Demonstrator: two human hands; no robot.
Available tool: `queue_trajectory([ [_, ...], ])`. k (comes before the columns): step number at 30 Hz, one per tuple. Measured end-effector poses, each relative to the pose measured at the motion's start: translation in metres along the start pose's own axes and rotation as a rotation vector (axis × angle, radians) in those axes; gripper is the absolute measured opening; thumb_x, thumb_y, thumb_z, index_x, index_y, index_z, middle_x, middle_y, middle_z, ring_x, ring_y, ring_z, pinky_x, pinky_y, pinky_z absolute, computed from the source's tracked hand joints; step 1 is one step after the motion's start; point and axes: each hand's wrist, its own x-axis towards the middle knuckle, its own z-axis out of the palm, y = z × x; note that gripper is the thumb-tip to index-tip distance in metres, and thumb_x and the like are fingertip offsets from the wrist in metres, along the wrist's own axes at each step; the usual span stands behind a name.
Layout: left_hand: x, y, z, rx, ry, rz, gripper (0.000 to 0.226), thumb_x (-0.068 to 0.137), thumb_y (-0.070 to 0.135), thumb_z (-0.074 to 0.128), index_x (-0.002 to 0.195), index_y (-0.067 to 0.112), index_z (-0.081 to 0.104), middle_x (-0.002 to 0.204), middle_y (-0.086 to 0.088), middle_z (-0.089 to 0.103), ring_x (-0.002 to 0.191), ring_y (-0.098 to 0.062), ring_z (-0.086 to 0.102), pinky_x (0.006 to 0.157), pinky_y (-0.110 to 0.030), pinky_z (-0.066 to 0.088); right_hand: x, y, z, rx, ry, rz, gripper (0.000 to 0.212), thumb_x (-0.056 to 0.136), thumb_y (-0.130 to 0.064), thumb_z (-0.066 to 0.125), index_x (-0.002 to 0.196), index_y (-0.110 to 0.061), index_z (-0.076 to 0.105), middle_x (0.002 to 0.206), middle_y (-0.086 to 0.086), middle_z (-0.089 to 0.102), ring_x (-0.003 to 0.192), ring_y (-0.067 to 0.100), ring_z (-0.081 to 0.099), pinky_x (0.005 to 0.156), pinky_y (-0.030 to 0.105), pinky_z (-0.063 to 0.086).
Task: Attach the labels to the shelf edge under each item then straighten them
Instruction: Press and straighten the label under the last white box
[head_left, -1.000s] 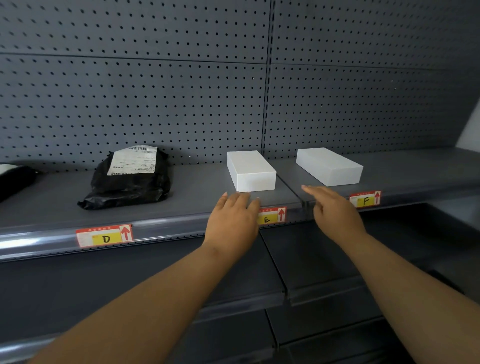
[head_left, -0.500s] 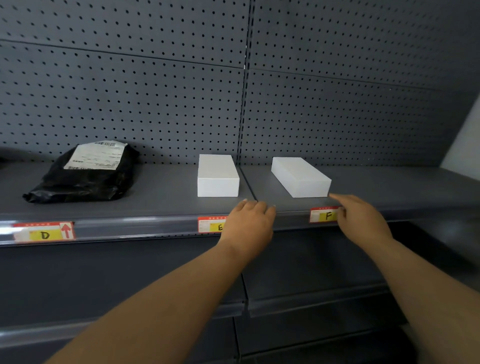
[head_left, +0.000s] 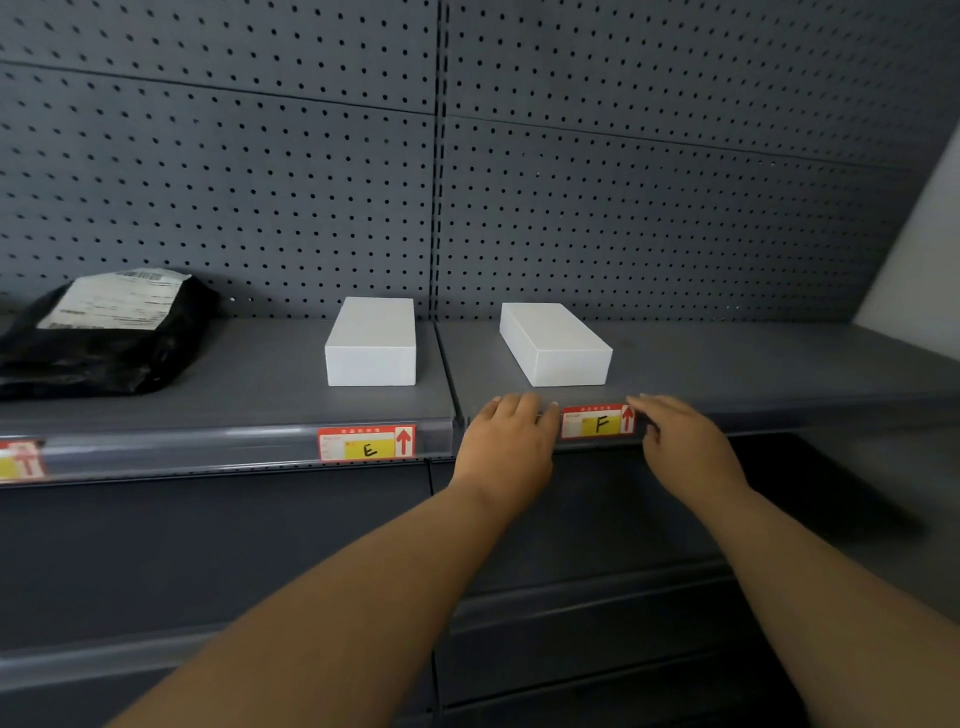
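A red and yellow label marked F (head_left: 597, 422) sits in the shelf edge (head_left: 218, 447) under the right white box (head_left: 555, 343). My left hand (head_left: 506, 447) rests at the label's left end, fingers on the shelf lip. My right hand (head_left: 680, 441) touches its right end. Both hands flank the label and hold nothing. A label marked E (head_left: 367, 443) sits under the left white box (head_left: 371, 340). A third label (head_left: 21, 460) shows partly at the far left under a black bag (head_left: 104, 332).
Grey pegboard (head_left: 311, 182) backs the shelf. A seam splits the shelf between the two boxes. Lower shelves (head_left: 571, 597) stick out below my forearms. A pale wall (head_left: 924, 280) closes the right side.
Both hands have shifted right along the shelf edge, from the E label to either end of the F label. My view has moved right too, pushing the D label nearly out of frame.
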Motion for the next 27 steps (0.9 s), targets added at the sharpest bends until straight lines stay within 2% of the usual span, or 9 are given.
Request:
queue_trajectory([
  [8, 0.009, 0.014, 0.007, 0.037, -0.006, -0.064, 0.054, 0.095, 0.026, 0.041, 0.144, 0.015, 0.024, 0.138, -0.014, 0.038, 0.126, -0.031, 0.036, 0.111, -0.042, 0.024, -0.001, 0.005, 0.002, 0.039, -0.014, 0.012, 0.045, 0.093, -0.003, 0.043, 0.134, -0.02, 0.046, 0.146, 0.001, 0.041, 0.133, 0.021, 0.039, 0.11, 0.04, 0.037],
  [15, 0.007, 0.013, 0.01, 0.049, -0.006, -0.033, 0.051, 0.095, 0.022, 0.04, 0.143, 0.014, 0.027, 0.14, -0.015, 0.036, 0.128, -0.032, 0.034, 0.114, -0.044, 0.017, -0.001, 0.006, 0.004, 0.04, -0.016, 0.018, 0.046, 0.093, -0.003, 0.043, 0.135, -0.023, 0.045, 0.148, -0.001, 0.039, 0.136, 0.02, 0.036, 0.112, 0.04, 0.036],
  [19, 0.005, 0.012, 0.011, 0.051, 0.009, -0.022, 0.048, 0.093, 0.02, 0.042, 0.139, 0.013, 0.032, 0.138, -0.015, 0.037, 0.126, -0.032, 0.035, 0.114, -0.044, 0.016, -0.001, 0.009, 0.006, 0.027, -0.025, 0.013, 0.046, 0.093, -0.003, 0.042, 0.134, -0.024, 0.046, 0.15, -0.002, 0.037, 0.137, 0.019, 0.033, 0.113, 0.041, 0.034],
  [23, 0.006, 0.012, 0.012, 0.06, 0.006, -0.018, 0.049, 0.093, 0.02, 0.043, 0.14, 0.014, 0.03, 0.139, -0.015, 0.036, 0.127, -0.032, 0.033, 0.114, -0.044, 0.016, 0.0, 0.01, 0.008, -0.009, -0.037, -0.013, 0.046, 0.093, -0.002, 0.041, 0.135, -0.022, 0.045, 0.151, -0.002, 0.034, 0.142, 0.016, 0.024, 0.116, 0.04, 0.027],
  [27, 0.005, 0.012, 0.012, 0.059, 0.002, -0.015, 0.049, 0.093, 0.019, 0.043, 0.14, 0.014, 0.03, 0.14, -0.015, 0.035, 0.127, -0.032, 0.033, 0.114, -0.045, 0.016, 0.002, 0.013, 0.011, -0.015, -0.03, -0.028, 0.047, 0.093, 0.0, 0.04, 0.135, -0.022, 0.045, 0.151, -0.001, 0.033, 0.143, 0.016, 0.022, 0.117, 0.041, 0.027],
])
